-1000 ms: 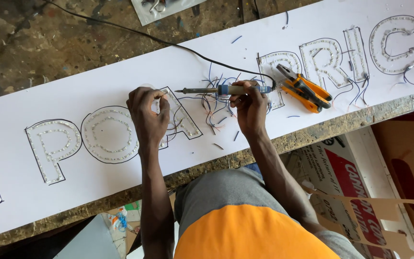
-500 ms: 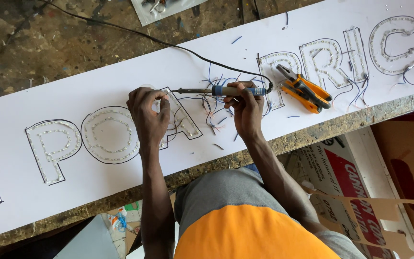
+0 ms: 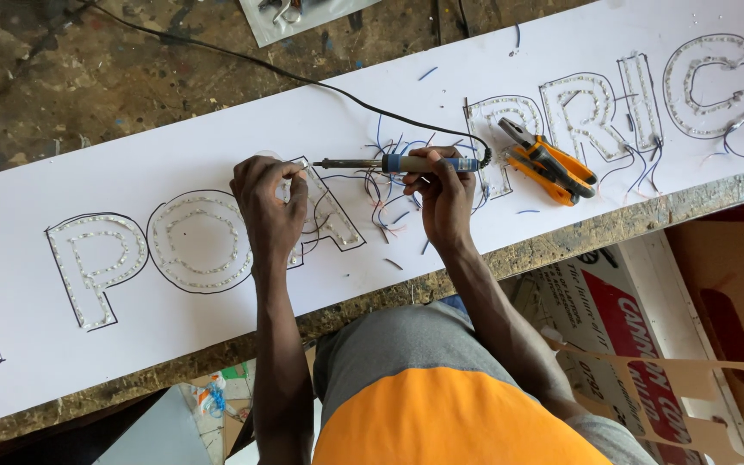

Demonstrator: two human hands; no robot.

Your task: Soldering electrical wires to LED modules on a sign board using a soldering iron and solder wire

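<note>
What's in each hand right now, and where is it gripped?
Right hand grips the soldering iron by its blue handle. Left hand presses on the white sign board.

Worn, paint-stained workbench [image 3: 88, 77] under even daylight. Chipped, speckled front edge [image 3: 561, 245]. Below the bench: cardboard boxes [image 3: 734, 293] at right, scraps on the floor [image 3: 208, 400] at left.
</note>
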